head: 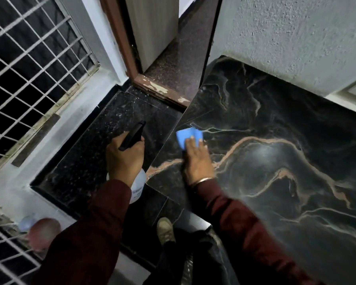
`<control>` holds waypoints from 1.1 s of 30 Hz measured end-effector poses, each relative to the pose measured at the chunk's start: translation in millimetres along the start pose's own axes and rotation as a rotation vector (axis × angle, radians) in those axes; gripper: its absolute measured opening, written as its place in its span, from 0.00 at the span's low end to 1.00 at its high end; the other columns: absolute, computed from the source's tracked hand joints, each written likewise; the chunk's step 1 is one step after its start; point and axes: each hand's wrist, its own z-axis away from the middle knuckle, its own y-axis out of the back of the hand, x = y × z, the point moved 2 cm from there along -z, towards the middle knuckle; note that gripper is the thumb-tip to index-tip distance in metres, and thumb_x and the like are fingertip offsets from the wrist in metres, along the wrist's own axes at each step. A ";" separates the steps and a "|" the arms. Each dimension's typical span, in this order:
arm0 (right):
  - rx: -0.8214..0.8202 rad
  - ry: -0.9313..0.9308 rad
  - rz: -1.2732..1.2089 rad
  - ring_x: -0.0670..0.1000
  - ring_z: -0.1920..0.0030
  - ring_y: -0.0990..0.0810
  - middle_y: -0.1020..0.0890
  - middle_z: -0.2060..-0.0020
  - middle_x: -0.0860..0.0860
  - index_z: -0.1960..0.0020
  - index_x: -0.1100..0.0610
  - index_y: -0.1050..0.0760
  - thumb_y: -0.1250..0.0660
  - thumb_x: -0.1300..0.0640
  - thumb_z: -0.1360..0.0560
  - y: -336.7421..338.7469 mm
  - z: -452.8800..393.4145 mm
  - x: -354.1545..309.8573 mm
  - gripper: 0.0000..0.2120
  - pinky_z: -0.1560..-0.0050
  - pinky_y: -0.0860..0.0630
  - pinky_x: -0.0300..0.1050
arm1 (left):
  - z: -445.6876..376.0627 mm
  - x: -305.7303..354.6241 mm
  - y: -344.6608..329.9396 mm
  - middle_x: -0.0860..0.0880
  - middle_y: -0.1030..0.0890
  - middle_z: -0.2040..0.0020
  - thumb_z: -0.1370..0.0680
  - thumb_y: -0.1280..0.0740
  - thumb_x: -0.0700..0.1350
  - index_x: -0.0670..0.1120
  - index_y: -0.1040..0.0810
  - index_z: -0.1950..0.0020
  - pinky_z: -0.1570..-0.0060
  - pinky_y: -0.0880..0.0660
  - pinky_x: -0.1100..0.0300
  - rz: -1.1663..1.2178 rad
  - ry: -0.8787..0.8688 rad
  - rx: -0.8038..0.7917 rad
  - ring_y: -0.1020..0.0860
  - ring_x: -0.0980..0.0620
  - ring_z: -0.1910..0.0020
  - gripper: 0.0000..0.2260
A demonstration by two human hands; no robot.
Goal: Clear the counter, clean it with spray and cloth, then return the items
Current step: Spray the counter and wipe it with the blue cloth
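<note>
A black marble counter (275, 130) with tan veins fills the right half of the view. My right hand (196, 159) lies flat on a folded blue cloth (188, 135), pressing it onto the counter near its left edge. My left hand (124, 159) grips a white spray bottle (137, 189) with a black trigger head (133, 135), held over the floor just left of the counter. Both arms wear dark red sleeves.
Below lies a dark speckled floor (86, 161). A white window grille (29, 75) stands at the left, a brown door frame (132, 58) ahead, and a rough white wall (296, 38) behind the counter. My shoe (165, 230) shows at the bottom. Blurred round objects (41, 231) sit lower left.
</note>
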 end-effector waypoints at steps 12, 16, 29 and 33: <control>0.048 -0.133 0.105 0.61 0.31 0.31 0.31 0.30 0.58 0.28 0.59 0.36 0.42 0.59 0.29 41.9 138.4 145.8 0.28 0.31 0.39 0.59 | 34.9 -0.5 -20.6 0.44 0.18 0.67 0.33 0.33 0.51 0.48 0.16 0.59 0.59 0.19 0.41 -0.009 -0.010 -0.017 0.19 0.39 0.63 0.10; 0.140 -0.734 0.004 0.66 0.29 0.37 0.36 0.28 0.62 0.28 0.64 0.38 0.48 0.63 0.27 66.8 172.0 192.3 0.27 0.31 0.40 0.65 | 63.7 8.7 -36.0 0.47 0.18 0.68 0.31 0.30 0.49 0.53 0.17 0.60 0.58 0.18 0.42 -0.037 -0.004 -0.051 0.18 0.40 0.62 0.03; -0.020 -0.091 0.091 0.58 0.31 0.29 0.31 0.29 0.53 0.28 0.58 0.35 0.44 0.60 0.29 35.4 254.8 151.3 0.29 0.30 0.41 0.54 | 151.5 48.5 -88.1 0.38 0.21 0.67 0.25 0.30 0.43 0.39 0.17 0.58 0.66 0.27 0.50 -0.111 -0.270 -0.206 0.23 0.37 0.65 0.07; 0.165 -0.800 -0.011 0.65 0.29 0.35 0.33 0.29 0.61 0.28 0.63 0.35 0.49 0.63 0.27 85.5 316.9 265.6 0.27 0.30 0.42 0.63 | 168.7 52.4 -103.0 0.36 0.22 0.68 0.27 0.32 0.44 0.37 0.20 0.61 0.67 0.27 0.44 -0.122 -0.349 -0.257 0.25 0.34 0.66 0.10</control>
